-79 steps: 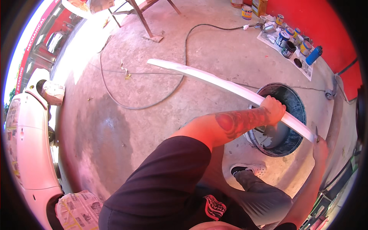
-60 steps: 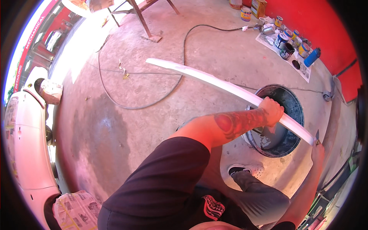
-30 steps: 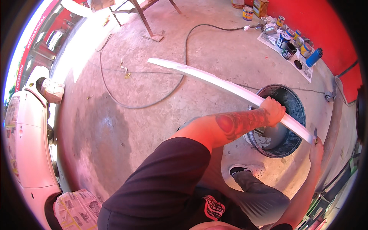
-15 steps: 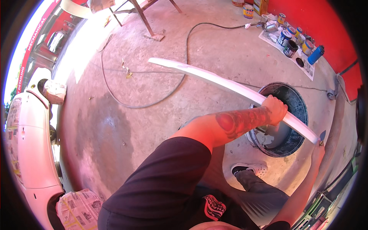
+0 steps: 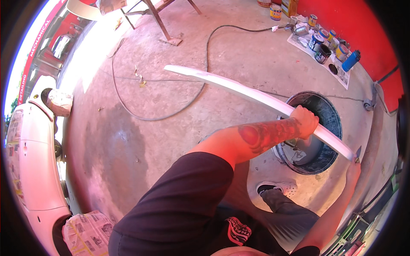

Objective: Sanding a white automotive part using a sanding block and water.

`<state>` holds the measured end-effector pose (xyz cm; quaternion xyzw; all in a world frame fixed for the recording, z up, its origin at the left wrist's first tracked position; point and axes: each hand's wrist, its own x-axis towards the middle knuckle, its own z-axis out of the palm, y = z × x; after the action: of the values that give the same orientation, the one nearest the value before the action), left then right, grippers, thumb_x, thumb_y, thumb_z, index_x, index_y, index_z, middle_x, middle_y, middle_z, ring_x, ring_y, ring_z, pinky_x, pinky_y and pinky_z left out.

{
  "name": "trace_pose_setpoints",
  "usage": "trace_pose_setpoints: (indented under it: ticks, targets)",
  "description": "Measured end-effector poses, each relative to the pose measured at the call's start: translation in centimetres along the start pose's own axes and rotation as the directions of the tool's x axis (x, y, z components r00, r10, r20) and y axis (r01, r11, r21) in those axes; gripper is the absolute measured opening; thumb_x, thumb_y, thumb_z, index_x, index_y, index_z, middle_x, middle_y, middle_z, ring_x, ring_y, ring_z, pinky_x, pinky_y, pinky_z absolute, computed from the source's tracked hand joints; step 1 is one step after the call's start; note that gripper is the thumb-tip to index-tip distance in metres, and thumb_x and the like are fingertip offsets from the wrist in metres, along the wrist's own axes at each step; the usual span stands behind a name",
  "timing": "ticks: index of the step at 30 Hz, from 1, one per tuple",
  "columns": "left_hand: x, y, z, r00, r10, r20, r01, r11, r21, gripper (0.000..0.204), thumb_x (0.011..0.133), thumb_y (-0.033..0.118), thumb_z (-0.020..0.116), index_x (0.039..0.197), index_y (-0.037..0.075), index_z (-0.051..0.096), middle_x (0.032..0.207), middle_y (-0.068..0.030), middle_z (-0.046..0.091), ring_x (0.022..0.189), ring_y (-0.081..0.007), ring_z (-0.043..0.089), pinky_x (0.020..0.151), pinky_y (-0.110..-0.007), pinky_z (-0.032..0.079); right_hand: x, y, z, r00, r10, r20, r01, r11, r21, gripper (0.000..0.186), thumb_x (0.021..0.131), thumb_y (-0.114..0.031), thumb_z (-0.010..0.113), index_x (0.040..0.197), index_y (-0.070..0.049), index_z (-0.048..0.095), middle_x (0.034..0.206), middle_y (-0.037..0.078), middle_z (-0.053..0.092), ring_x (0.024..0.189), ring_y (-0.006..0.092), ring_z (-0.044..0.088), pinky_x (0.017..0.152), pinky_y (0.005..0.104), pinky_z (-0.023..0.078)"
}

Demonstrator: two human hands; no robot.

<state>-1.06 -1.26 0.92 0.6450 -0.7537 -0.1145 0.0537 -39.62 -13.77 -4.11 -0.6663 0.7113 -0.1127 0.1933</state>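
My left hand (image 5: pixel 306 122) is closed around a long, curved white strip (image 5: pixel 244 94), which slants from the upper middle down to the right, across the mouth of a black bucket (image 5: pixel 320 160) holding cloudy grey liquid. My right hand (image 5: pixel 353 170) is at the strip's near end with its fingers closed on a small dark pointed piece (image 5: pixel 358 152), perhaps a scraper or folded sheet; much of that grip is hidden. My tattooed left forearm hides part of the bucket.
A pale car body (image 5: pixel 40 166) with newspaper masking lines the left. A metal trestle (image 5: pixel 159 23) stands at the back. A hose (image 5: pixel 160 117) loops over the concrete floor. Paint cans (image 5: pixel 322 55) and a blue bottle (image 5: pixel 351 60) sit on paper by the red wall (image 5: pixel 354 25).
My right hand and its dark piece have shifted slightly back and forth at the strip's near end. My left hand and the strip have moved only very slightly.
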Motion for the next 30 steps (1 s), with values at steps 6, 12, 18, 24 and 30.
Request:
trace_pose_setpoints:
  ticks: [6,12,18,24,30]
  targets:
    - [0.4,0.6,-0.4,0.999,0.044,-0.014,-0.043,0.999,0.017,0.046,0.073,0.037,0.082,0.107,0.009,0.070,0.093,-0.0115,0.075,0.087,-0.0281,0.074,0.072,-0.043,0.055,0.1,2.2,-1.7,0.998,-0.061,0.001,0.061,0.998,-0.021,0.063,0.106,-0.052,0.043,0.142,-0.002,0.055,0.137,0.025,0.060,0.128,0.0434,0.056,0.105,0.0458,0.045]
    - [0.4,0.4,-0.1,0.999,0.015,0.043,-0.015,1.000,0.007,0.046,0.073,0.038,0.082,0.107,0.009,0.070,0.091,-0.0116,0.075,0.086,-0.0291,0.075,0.072,-0.044,0.055,-2.3,-0.6,0.3,0.997,0.065,-0.042,-0.062,0.996,0.065,0.068,0.107,-0.053,0.041,0.137,0.006,0.056,0.133,0.031,0.061,0.125,0.0445,0.058,0.103,0.0461,0.046]
    - [0.2,0.1,-0.3,0.999,0.043,-0.017,-0.043,0.999,0.006,0.046,0.073,0.038,0.082,0.106,0.009,0.070,0.089,-0.0116,0.075,0.082,-0.0304,0.075,0.070,-0.044,0.056,-0.7,1.9,0.9,0.974,0.219,-0.054,-0.207,0.964,0.169,0.076,0.104,-0.059,0.043,0.136,0.009,0.056,0.137,0.029,0.060,0.129,0.0409,0.057,0.106,0.0440,0.045]
    - [0.2,-0.3,-0.1,0.999,0.033,0.002,-0.033,0.999,0.006,0.043,0.072,0.035,0.081,0.105,0.009,0.070,0.086,-0.0115,0.075,0.082,-0.0293,0.075,0.068,-0.044,0.057,-3.1,0.7,3.1,0.976,0.080,-0.200,-0.023,0.962,0.270,0.078,0.103,-0.061,0.044,0.136,0.008,0.058,0.136,0.027,0.061,0.128,0.0407,0.058,0.104,0.0421,0.046]
    - [0.4,0.5,-0.9,0.998,0.062,-0.009,-0.063,0.996,-0.063,0.040,0.073,0.032,0.080,0.104,0.009,0.071,0.087,-0.0120,0.075,0.082,-0.0293,0.076,0.068,-0.044,0.058,1.8,7.3,3.3,0.964,0.225,-0.143,-0.165,0.924,0.345,0.076,0.103,-0.061,0.043,0.141,0.003,0.055,0.139,0.025,0.060,0.131,0.0397,0.056,0.107,0.0411,0.044]
